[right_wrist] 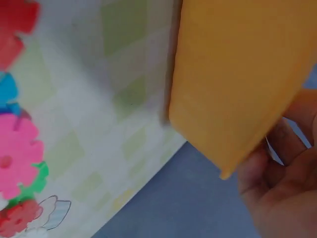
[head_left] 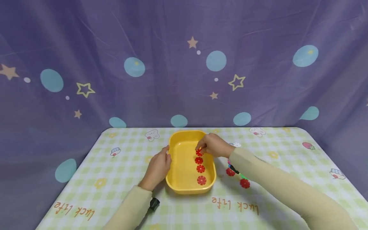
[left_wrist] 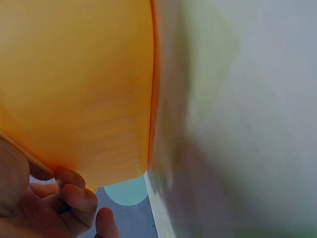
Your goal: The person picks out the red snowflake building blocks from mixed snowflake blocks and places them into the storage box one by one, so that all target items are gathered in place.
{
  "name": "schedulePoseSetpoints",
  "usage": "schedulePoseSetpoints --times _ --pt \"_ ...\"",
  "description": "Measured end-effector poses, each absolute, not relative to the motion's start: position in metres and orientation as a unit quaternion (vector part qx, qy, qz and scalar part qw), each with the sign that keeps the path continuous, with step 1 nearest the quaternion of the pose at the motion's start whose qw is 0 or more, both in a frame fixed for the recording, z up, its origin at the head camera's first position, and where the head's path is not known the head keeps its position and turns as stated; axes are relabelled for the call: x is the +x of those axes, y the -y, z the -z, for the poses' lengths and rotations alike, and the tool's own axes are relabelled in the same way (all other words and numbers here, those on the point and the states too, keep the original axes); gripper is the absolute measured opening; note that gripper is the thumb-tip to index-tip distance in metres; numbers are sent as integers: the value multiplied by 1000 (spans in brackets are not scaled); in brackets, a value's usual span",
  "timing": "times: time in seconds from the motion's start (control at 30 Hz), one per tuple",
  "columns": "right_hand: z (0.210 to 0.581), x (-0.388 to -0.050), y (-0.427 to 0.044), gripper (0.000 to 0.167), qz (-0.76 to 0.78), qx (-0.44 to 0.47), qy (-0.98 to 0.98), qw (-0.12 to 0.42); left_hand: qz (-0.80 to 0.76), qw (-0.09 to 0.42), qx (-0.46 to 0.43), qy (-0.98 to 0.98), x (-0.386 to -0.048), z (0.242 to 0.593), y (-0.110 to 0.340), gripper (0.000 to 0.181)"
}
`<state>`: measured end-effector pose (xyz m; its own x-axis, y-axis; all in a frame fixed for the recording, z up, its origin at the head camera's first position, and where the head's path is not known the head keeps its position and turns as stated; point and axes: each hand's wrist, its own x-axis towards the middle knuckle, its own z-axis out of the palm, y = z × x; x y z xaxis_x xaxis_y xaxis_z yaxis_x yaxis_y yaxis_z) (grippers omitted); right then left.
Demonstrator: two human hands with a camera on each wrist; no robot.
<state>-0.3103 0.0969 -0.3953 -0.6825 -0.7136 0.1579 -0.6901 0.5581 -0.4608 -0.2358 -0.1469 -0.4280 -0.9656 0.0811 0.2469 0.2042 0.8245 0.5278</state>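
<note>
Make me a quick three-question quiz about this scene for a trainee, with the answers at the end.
1. True or false: the left hand holds the left side of the yellow tray.
2. What colour are the toothed pieces inside the tray? A blue, B pink, C red.
3. Fill in: the right hand is at the ____ end of the row of pieces in the tray, as the person sees it (near or far).

Key: 1 true; 2 C; 3 far.
</note>
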Motion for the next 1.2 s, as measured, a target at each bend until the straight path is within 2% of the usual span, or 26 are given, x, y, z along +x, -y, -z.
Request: schedulePoseSetpoints --times 0.27,0.53,0.83,1.07,1.13,1.2 --pt "407 -324 -89 18 218 -343 -913 46 279 120 -88 949 -235 431 145 41" --pt "411 -322 -75 20 145 -279 -949 11 276 126 -96 948 -236 431 142 40" --pt "418 -314 -71 21 124 -252 -958 -57 273 127 -94 949 -236 431 139 41" --pt "381 -284 -98 17 199 -224 -944 -138 273 126 -96 949 -236 430 141 41" --pt "374 -278 -114 17 209 -244 -939 -120 273 123 -85 950 -236 429 143 41" --pt "376 -274 -133 18 212 -275 -935 -74 275 118 -75 951 -236 428 145 41"
